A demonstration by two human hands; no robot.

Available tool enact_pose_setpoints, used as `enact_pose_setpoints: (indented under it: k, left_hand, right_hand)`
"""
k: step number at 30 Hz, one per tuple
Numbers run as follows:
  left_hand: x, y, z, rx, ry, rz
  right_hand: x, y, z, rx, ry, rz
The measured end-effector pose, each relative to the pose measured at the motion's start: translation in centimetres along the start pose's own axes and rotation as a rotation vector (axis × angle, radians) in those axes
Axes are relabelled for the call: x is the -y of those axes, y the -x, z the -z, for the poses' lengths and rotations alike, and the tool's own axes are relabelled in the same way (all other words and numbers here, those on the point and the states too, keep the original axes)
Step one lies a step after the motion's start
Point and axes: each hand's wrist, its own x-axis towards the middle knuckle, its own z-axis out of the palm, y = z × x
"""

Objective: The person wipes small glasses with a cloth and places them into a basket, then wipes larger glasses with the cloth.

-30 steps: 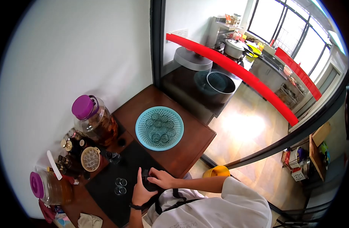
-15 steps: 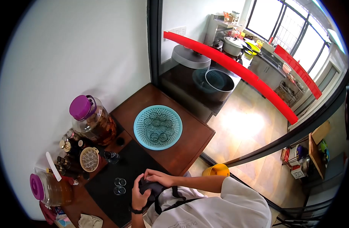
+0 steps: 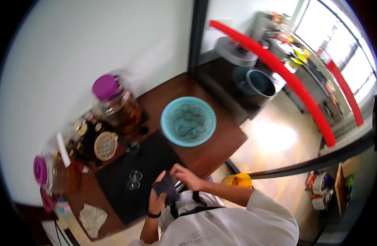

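A dark grey cloth [image 3: 166, 188] is in my left hand [image 3: 156, 197], whose fingers are wrapped round it near the table's front edge. My right hand [image 3: 188, 177] is closed on a shiny clear object [image 3: 179, 185], seemingly a glass, that touches the cloth. Two small glasses [image 3: 134, 180] stand on the black mat [image 3: 114, 182] to the left of my hands. Beyond them, a light blue basket [image 3: 168, 119] holds several glasses. The picture is blurred, so fine detail at the fingers is unclear.
Large jars with purple lids [image 3: 106, 87], dark bottles [image 3: 85, 128] and a round container of small clear items [image 3: 106, 146] stand along the wall. A pale cloth [image 3: 93, 220] lies at the table's near left. A yellow bucket [image 3: 237, 180] is on the floor.
The view has turned, shifting the table's contents. My hands have moved slightly apart around the dark cloth, and a shiny object now shows between them.
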Motion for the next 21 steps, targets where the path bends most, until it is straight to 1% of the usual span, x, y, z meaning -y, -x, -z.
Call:
enact_pose_setpoints:
  k: [1,3,4,6,8,10,11,13,14,15,17,18,20,21]
  left_hand:
    - [0.3,0.2,0.2,-0.008,0.017,-0.005]
    - [1.0,0.6,0.2,-0.119,0.057,0.026]
    - [1.1,0.4,0.1,-0.167,0.109,-0.016]
    - [1.0,-0.2,0.1,-0.277,0.108,-0.030]
    - [2.1,-0.2,0.6,-0.364,0.113,-0.052]
    - [3.5,-0.5,1.2,-0.551,0.157,-0.130]
    - [3.9,0.0,1.2,-0.561,0.158,-0.128]
    - [3.0,0.0,0.6,-0.500,0.222,-0.103]
    - [3.3,-0.2,0.6,-0.481,0.208,-0.117]
    - [3.7,-0.8,0.3,-0.434,0.205,-0.151]
    - [3.7,-1.0,0.2,-0.329,0.214,-0.111]
    - [3.7,-1.1,0.3,-0.331,0.216,-0.109]
    - [3.7,-1.1,1.0,-0.251,0.293,-0.009]
    - [3.7,-1.0,1.2,-0.250,0.296,-0.010]
  right_hand:
    - [0.1,0.1,0.1,0.006,0.000,0.018]
    - [0.6,0.4,-0.7,-0.086,0.014,0.109]
    - [0.8,0.4,-1.1,-0.086,-0.011,0.086]
    - [0.6,0.8,-1.2,-0.092,-0.034,0.021]
    - [0.7,0.7,-1.3,-0.047,-0.050,-0.006]
    - [0.4,0.4,-1.6,-0.012,-0.094,-0.027]
    - [0.1,0.4,-1.9,-0.005,-0.095,-0.034]
    - [-0.4,0.3,-2.2,-0.022,-0.257,-0.105]
    - [-0.7,0.3,-2.3,-0.047,-0.179,-0.117]
    - [-0.8,0.4,-2.5,-0.036,-0.178,-0.126]
    - [-0.9,0.3,-2.7,-0.150,0.028,-0.045]
    - [-0.6,0.3,-2.4,-0.150,0.029,-0.048]
    - [0.3,0.2,-1.4,-0.012,0.089,-0.167]
    - [0.9,0.0,-1.3,-0.012,0.091,-0.167]
